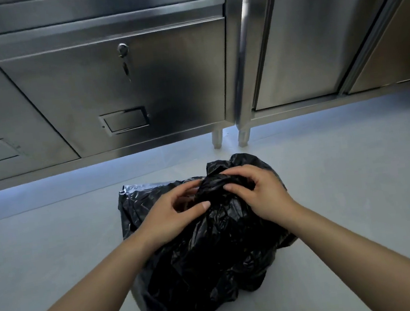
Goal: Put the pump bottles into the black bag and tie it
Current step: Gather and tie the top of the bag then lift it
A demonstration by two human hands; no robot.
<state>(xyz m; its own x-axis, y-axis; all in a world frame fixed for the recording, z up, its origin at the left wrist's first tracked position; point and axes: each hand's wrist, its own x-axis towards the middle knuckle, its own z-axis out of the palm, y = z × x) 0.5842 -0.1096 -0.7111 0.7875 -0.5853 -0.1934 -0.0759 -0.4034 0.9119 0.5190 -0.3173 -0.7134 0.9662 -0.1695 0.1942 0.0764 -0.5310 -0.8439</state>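
**Tying off the bag**

Nearest to me, the black bag (pixel 207 271) sits slumped on the grey floor (pixel 55 251), bulging low and lumpy. No pump bottles are in sight, so I judge they are inside it, though the plastic hides them.

At its top, both my hands are on the gathered mouth. My left hand (pixel 174 210) has its fingers curled round the bunched plastic, with the thumb laid across it. My right hand (pixel 258 195) clutches the twisted neck from the other side. I take this to be the tying step. The next move calls for crossing the two gathered ends and pulling them tight without tearing the thin film.

Beyond stand steel cabinets (pixel 113 89), one door with a lock (pixel 122 49) and hanging key. I can read no label, brand or writing anywhere.
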